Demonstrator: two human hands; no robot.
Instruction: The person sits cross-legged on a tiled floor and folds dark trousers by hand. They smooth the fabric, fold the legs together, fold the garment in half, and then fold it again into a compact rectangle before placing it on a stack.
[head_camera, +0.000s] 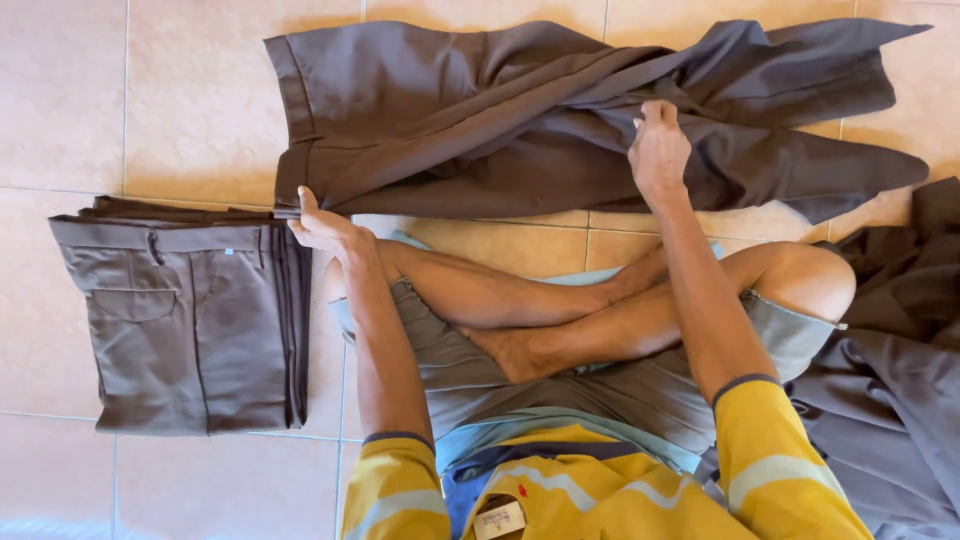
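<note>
A pair of dark grey-brown trousers (480, 110) lies spread across the tiled floor in front of my crossed legs, waistband at the left, legs running right. My left hand (322, 226) pinches the near edge of the trousers by the waistband corner. My right hand (658, 150) rests on the cloth at mid-leg, fingers closed on a fold of the upper trouser leg. The far leg ends are rumpled and overlap at the right.
A stack of folded trousers (190, 320) of the same colour sits on the floor at my left. A heap of unfolded dark garments (900, 370) lies at my right, beside my knee. Beige floor tiles (190, 90) surround everything.
</note>
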